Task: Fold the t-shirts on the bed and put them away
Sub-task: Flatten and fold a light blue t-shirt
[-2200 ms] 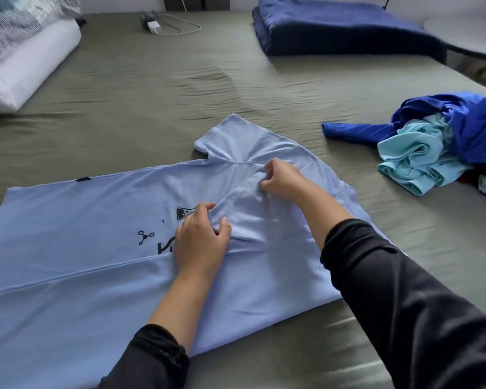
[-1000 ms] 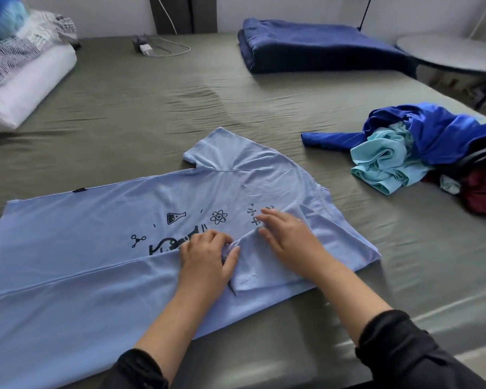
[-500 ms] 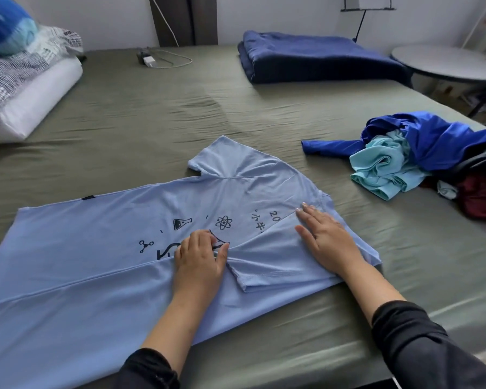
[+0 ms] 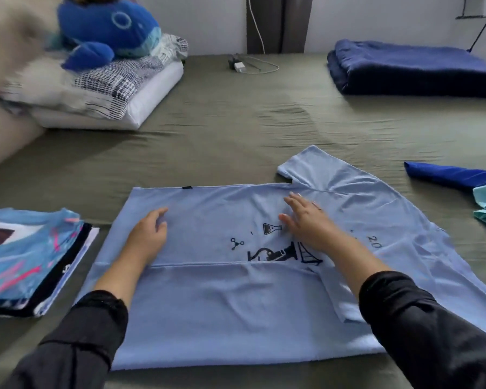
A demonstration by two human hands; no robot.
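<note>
Both hands, left (image 4: 148, 234) and right (image 4: 306, 223), lie spread flat on the light-blue t-shirt (image 4: 208, 304), no grip taken.

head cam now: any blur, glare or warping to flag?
Head view: heavy motion blur top left over the pillows; the t-shirt, its print and both hands, left hand and right hand, read fairly sharp; soft even light, no glare, faint shadows; wide-angle bending at the edges, the bed looks bowed.

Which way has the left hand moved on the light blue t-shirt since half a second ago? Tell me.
Yes. The left hand has slid left across the light blue t-shirt, away from the flask print it was beside, towards the hem end.
</note>
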